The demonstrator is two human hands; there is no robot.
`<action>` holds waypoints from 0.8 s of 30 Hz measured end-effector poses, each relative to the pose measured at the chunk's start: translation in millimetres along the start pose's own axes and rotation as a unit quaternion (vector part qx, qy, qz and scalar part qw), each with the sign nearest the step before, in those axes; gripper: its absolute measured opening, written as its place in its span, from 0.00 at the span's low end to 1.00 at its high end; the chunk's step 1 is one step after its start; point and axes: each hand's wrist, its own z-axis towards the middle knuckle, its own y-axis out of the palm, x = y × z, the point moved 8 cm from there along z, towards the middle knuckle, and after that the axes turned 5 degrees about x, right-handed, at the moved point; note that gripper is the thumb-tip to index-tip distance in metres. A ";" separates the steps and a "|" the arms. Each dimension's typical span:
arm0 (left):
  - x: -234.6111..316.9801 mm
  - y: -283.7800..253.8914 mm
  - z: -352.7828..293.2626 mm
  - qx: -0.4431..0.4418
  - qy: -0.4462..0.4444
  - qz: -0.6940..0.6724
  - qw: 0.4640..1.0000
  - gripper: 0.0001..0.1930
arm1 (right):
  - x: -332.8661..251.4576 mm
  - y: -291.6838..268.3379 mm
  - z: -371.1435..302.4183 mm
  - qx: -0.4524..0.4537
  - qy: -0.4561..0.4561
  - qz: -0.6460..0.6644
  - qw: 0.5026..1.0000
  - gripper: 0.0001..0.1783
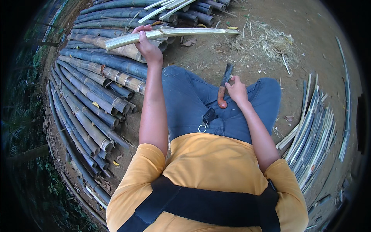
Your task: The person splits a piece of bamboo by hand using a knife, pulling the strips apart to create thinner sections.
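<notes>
The left grip (150, 48) is closed around a split bamboo strip (185, 31), positioned forward and to the left of the knife (222, 92). The knife rests on the blue trousers (181, 96), blade pointing forward. The right grip (237, 91) is located just right of the knife, partly curled; whether it holds anything cannot be told at this viewing size. Bamboo poles (101, 58) are piled left of the knife. Pale shavings (276, 42) lie forward-right of it; a bundle of strips (311, 135) lies rightward and rearward.
</notes>
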 end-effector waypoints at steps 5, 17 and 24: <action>21.1 18.1 17.4 -0.012 0.030 0.008 0.999 0.21 | -11.6 11.6 -17.5 -0.091 0.069 -0.089 0.989 0.29; 51.0 48.6 33.6 0.003 0.013 -0.160 0.987 0.10 | -1.0 56.5 -13.6 -0.142 0.041 -0.137 0.980 0.37; 49.2 43.7 14.1 0.059 0.003 -0.228 0.972 0.09 | 12.0 42.7 -6.7 -0.081 0.126 -0.033 0.988 0.38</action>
